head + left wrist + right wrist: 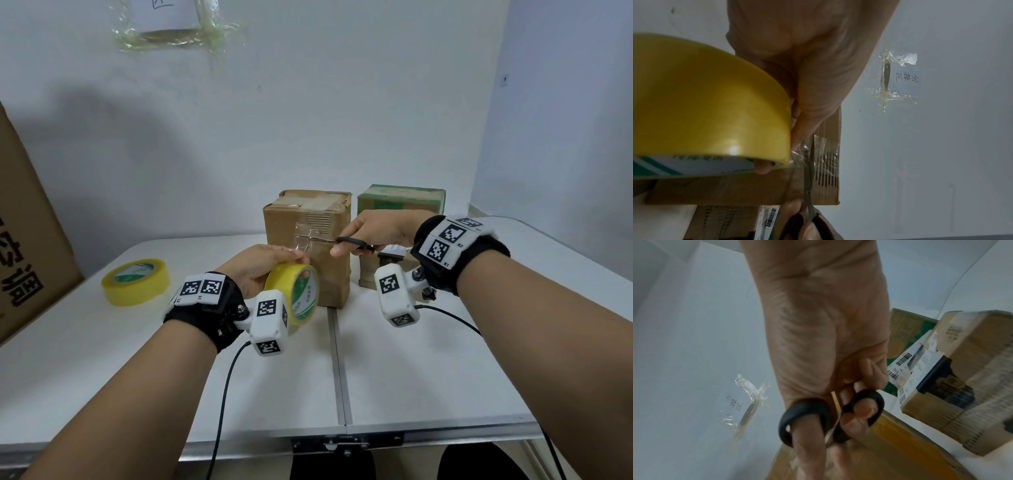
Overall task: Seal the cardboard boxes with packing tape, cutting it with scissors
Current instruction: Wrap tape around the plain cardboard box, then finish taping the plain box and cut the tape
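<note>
My left hand (260,265) grips a yellow tape roll (294,293) in front of a tall brown cardboard box (329,277). A clear strip of tape (303,236) runs from the roll up onto the box's front face. My right hand (370,229) holds black-handled scissors (352,242), thumb and fingers through the loops (807,415). Their blades (809,164) lie across the strip next to the roll, appearing nearly closed. The left wrist view shows the roll (705,105) close up with my fingers over its edge.
A second yellow tape roll (136,281) lies on the white table (428,359) at the left. A green-topped box (400,202) and a small labelled box (953,378) stand behind my right hand. A large printed carton (24,240) leans at the far left.
</note>
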Motion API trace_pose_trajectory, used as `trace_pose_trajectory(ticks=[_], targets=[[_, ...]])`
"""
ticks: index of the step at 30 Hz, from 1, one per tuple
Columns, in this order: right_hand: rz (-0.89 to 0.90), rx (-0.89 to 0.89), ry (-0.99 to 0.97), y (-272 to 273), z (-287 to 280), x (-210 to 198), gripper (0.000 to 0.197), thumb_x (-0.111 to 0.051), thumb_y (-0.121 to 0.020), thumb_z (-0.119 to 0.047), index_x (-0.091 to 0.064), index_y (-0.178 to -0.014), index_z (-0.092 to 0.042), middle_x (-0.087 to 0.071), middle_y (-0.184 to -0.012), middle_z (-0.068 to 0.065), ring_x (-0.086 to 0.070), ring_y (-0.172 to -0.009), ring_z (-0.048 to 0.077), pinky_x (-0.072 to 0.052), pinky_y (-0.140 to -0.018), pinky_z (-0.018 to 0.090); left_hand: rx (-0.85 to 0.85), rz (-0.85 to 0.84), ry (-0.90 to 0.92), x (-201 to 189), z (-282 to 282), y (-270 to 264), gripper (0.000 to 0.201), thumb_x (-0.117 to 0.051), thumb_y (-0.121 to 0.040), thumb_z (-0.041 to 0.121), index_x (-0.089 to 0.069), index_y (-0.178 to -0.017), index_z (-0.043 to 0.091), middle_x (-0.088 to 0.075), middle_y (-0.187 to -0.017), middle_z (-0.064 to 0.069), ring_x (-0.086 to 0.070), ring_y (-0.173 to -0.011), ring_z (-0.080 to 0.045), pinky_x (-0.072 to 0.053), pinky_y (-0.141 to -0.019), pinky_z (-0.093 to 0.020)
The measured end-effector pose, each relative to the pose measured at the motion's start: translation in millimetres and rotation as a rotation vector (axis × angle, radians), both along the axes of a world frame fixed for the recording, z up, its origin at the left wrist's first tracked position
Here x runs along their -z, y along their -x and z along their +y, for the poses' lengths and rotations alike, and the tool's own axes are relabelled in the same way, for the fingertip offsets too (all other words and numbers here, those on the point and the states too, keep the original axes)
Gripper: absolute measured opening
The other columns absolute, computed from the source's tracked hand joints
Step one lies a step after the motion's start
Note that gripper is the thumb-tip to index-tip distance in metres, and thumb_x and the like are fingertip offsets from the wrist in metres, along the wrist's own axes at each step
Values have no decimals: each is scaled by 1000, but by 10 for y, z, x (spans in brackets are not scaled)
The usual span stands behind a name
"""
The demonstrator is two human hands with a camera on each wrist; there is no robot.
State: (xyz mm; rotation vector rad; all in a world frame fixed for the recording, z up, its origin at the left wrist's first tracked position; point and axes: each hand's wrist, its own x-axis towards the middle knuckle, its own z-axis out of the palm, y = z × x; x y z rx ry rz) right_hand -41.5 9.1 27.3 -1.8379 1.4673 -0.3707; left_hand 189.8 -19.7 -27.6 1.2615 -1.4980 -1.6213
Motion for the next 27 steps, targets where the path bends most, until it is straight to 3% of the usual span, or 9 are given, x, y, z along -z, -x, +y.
trace_pose_trajectory(ticks=[4,8,11,13,15,19,21,23,27], targets=[[26,21,60,-4,-4,28,34,-78,-77,-40,-76,-94,-11,-50,-64,1,-42,-57,10,-37,-50,14,-10,15,-31,-28,11,9,21,-63,-91,20,-69,-103,4,-70,-90,-9,-65,-74,-20,-55,-74,-31],[15,21,66,-2,-11,41,36,-79,-76,-41,-76,-95,-10,-52,-61,1,-42,-54,10,-34,-51,16,-8,-10,-68,-74,-6,-3,19,-66,-90,20,-70,-100,4,-70,-87,-10,-65,-73,-20,-54,-76,-32],[13,-26,-15,-23,-1,69,34,-75,-79,-44,-69,-84,-11,-53,-63,0,-44,-57,11,-32,-54,18,6,-93,-65,-86,-45,-74,17,-72,-85,18,-72,-96,6,-71,-93,-15,-66,-81,-23,-54,-85,-37],[47,-40,-16,-30,20,91,28,-72,-82,-46,-66,-86,-20,-54,-66,-3,-47,-59,9,-35,-56,17,32,-268,17,-85,-51,-136,21,-77,-79,21,-75,-95,7,-72,-97,-16,-67,-89,-28,-54,-91,-42],[138,-41,-21,-14,17,137,31,-70,-84,-45,-66,-99,-19,-57,-78,-1,-48,-65,9,-38,-61,19,57,-551,158,-83,-61,-196,20,-76,-79,25,-76,-94,11,-73,-97,-12,-67,-92,-28,-55,-88,-39],[494,-176,-325,-67,17,335,42,-61,-94,-25,-54,-133,-14,-56,-107,4,-51,-86,16,-45,-75,26,-49,-1169,486,-8,-158,-353,17,-63,-87,22,-73,-97,12,-70,-100,-6,-64,-94,-26,-53,-82,-34],[656,-172,-326,-102,58,444,48,-59,-95,-22,-47,-141,-15,-52,-117,-1,-52,-103,17,-46,-92,29,-103,-1291,553,99,-209,-418,18,-56,-87,15,-71,-96,10,-69,-101,-9,-64,-91,-27,-53,-80,-34],[773,-133,-241,-113,99,549,54,-63,-93,-24,-46,-142,-14,-50,-129,1,-53,-117,20,-44,-100,28,-57,-1355,573,226,-225,-426,19,-53,-88,13,-69,-98,13,-67,-105,-8,-63,-94,-27,-52,-83,-35],[848,-44,-159,-65,47,786,58,-75,-82,-32,-55,-130,-7,-63,-117,3,-63,-101,23,-51,-98,43,81,-1357,621,382,-264,-383,18,-58,-89,12,-68,-104,13,-61,-118,-7,-59,-108,-27,-48,-91,-34]])
